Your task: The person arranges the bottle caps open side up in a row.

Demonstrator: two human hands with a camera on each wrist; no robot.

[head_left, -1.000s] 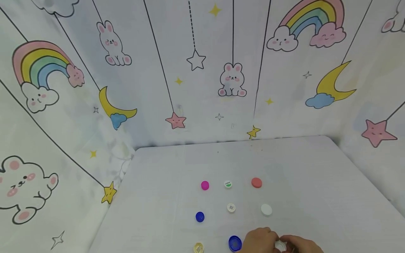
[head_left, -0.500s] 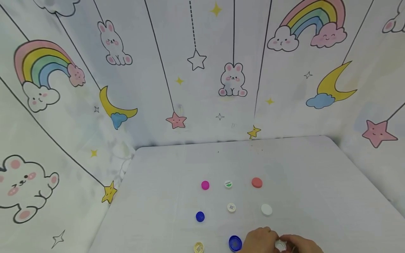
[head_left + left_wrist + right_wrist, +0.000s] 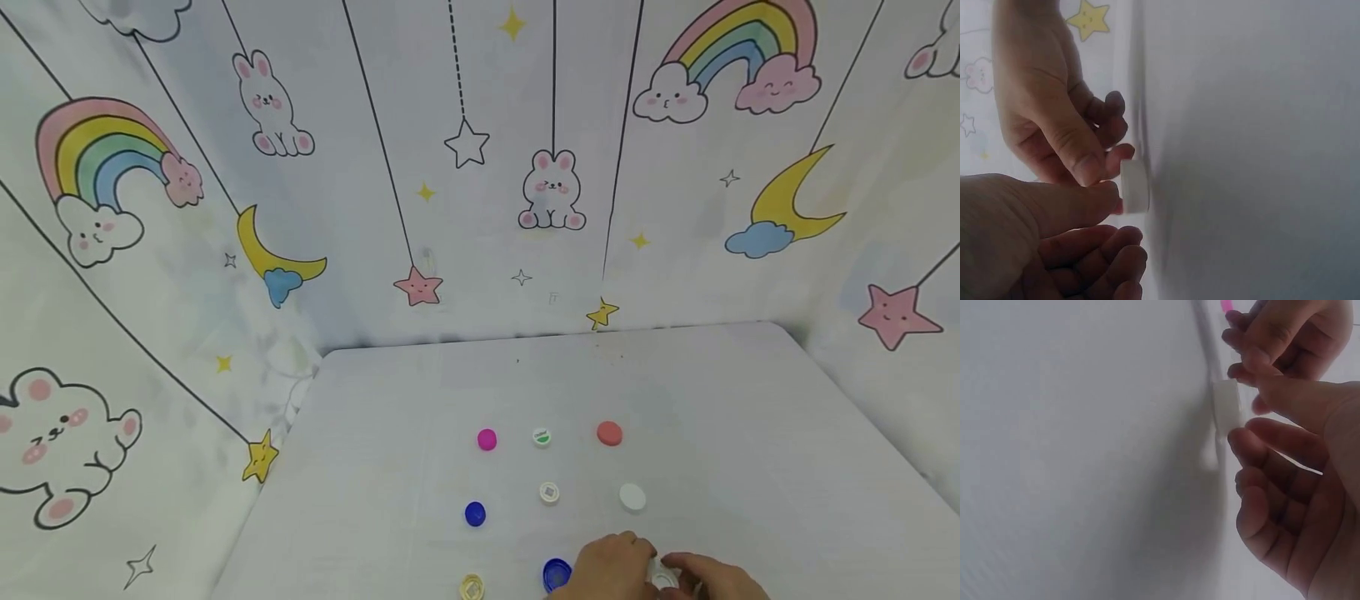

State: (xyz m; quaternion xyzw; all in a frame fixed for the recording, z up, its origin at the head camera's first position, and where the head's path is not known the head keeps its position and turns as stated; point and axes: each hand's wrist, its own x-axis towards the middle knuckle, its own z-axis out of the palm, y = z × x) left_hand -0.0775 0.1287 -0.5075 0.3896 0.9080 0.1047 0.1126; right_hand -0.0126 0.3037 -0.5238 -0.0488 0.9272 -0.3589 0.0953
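A white bottle cap (image 3: 663, 577) is between my two hands at the bottom edge of the head view. My left hand (image 3: 611, 568) pinches its left side, and my right hand (image 3: 717, 577) grips it from the right. Seen from the left wrist, the cap (image 3: 1135, 186) stands edge-on, with the left thumb and the right fingertips at its near face. In the right wrist view, the right index fingertip sits at the lower end of the cap (image 3: 1227, 403) and left fingers are at its upper end. The fingers partly hide it.
Several caps lie in loose rows: magenta (image 3: 487, 439), green-and-white (image 3: 542, 437), red (image 3: 610, 433), small cream (image 3: 549, 493), white (image 3: 632, 497), blue (image 3: 475, 514), yellow (image 3: 472, 588). A larger blue cap (image 3: 557, 575) lies just left of the left hand. Printed fabric walls surround the white table (image 3: 375, 433).
Both hands have shifted slightly upward in the head view, and the white cap between them has tilted a little. The other caps have stayed in place.
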